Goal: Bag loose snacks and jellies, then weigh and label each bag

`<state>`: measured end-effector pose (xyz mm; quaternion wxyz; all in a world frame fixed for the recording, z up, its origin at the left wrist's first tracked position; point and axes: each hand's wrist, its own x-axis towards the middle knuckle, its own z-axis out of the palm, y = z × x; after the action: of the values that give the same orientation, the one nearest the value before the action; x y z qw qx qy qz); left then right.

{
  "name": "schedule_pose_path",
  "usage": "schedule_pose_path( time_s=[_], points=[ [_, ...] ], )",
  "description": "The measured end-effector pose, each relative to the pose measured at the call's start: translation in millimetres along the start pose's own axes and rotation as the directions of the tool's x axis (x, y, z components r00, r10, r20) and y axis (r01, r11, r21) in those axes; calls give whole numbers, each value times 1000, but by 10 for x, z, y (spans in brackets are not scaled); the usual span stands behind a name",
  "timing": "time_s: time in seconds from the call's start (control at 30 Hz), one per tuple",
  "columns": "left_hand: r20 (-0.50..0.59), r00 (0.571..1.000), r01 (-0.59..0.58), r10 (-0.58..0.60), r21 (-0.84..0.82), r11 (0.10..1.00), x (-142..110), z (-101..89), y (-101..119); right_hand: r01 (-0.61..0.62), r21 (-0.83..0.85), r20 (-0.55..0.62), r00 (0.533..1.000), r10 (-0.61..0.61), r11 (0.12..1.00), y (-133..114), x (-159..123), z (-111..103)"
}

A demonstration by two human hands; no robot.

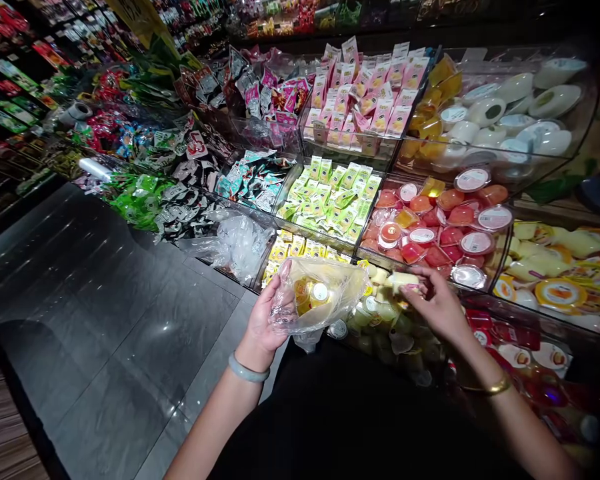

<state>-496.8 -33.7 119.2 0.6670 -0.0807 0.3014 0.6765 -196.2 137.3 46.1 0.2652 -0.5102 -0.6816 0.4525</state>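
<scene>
My left hand [266,319] is closed on the rim of a clear plastic bag [325,293], holding its mouth toward the bins; a few jelly cups, orange and yellow, lie inside. My right hand [433,303] pinches a pale green jelly cup [403,280] just right of the bag's opening, above a bin of similar greenish cups [380,320]. A pale bangle sits on my left wrist and a gold one on my right.
Clear bins of sweets fill the counter: red and orange jelly cups [430,227], green packets [330,197], pink packets [365,93], white cups [510,113], yellow packets [295,248]. A loose plastic bag [237,243] lies on a bin edge. Dark tiled floor [105,320] lies left.
</scene>
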Motion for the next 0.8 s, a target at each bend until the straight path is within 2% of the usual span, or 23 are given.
schedule_pose_path(
  time_s=[0.07, 0.13, 0.2, 0.27, 0.37, 0.43, 0.47, 0.53, 0.63, 0.73, 0.8],
  points=[
    [-4, 1000, 1, -1, 3, 1000, 8, 10, -11, 13, 194, 142, 989, -41, 981, -282, 4, 207],
    [-5, 1000, -1, 1, 11, 1000, 15, 18, -19, 26, 281, 187, 979, -81, 959, -527, -14, 471],
    [-6, 1000, -10, 10, 18, 1000, 16, 23, -22, 128, 251, 205, 961, -182, 959, -709, -53, 734],
    [-12, 1000, -21, 21, 22, 1000, 11, 25, -20, 277, 189, 224, 922, -316, 942, -820, -100, 946],
    [-25, 999, -33, 34, 32, 999, -2, 28, -10, 438, 166, 259, 845, -468, 883, -876, -143, 1095],
    [-34, 999, -40, 41, 35, 999, -13, 30, -1, 501, 172, 248, 811, -530, 848, -851, -121, 1054],
    [-37, 998, -43, 44, 35, 998, -18, 31, 4, 517, 158, 225, 811, -540, 842, -819, -89, 990],
    [-37, 998, -46, 47, 33, 998, -31, 25, 13, 497, 89, 139, 852, -505, 863, -708, 9, 794],
    [-28, 998, -53, 54, 28, 998, -56, -3, 27, 359, -46, -6, 933, -359, 932, -434, 185, 431],
    [-28, 998, -64, 64, 10, 998, -87, -38, 47, 269, -171, -1, 962, -274, 948, -99, 286, 193],
    [-33, 997, -71, 71, -3, 997, -103, -50, 63, 260, -257, 67, 966, -251, 931, 98, 293, 169]
  ],
)
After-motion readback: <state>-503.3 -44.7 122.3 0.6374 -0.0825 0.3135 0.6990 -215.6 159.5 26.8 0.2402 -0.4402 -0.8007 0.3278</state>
